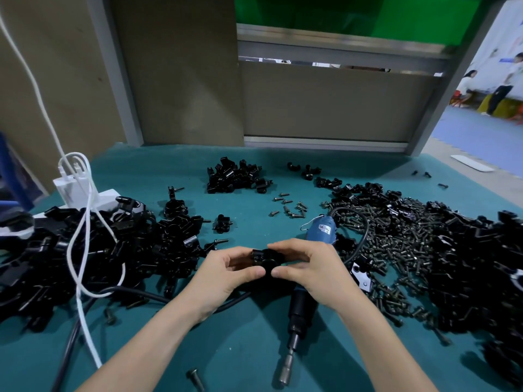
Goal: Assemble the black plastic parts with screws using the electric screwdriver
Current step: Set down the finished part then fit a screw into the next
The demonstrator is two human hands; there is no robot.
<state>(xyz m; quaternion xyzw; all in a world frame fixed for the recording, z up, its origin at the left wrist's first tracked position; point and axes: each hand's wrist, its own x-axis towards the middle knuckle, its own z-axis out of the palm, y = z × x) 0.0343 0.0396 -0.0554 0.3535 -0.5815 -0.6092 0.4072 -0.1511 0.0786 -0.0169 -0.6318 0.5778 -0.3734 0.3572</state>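
While the electric screwdriver (301, 306) is parked flat on the counter (254, 349) beneath the right wrist, bit toward the body for a quick pick-up, the black plastic part (264, 258) is raised at centre, probably so that 2 pieces can be aligned. It is pinched from both sides: left grip (235, 267) and right grip (305, 264) are curled tightly round it. Screws (396, 244) are heaped nearby, to the right.

Near the frame centre, the left hand (229, 271) and the right hand (308, 264) pinch one black plastic part (264, 258) together. The electric screwdriver (302, 304) lies on the teal table (243, 349) under the right hand, tip toward the bottom.
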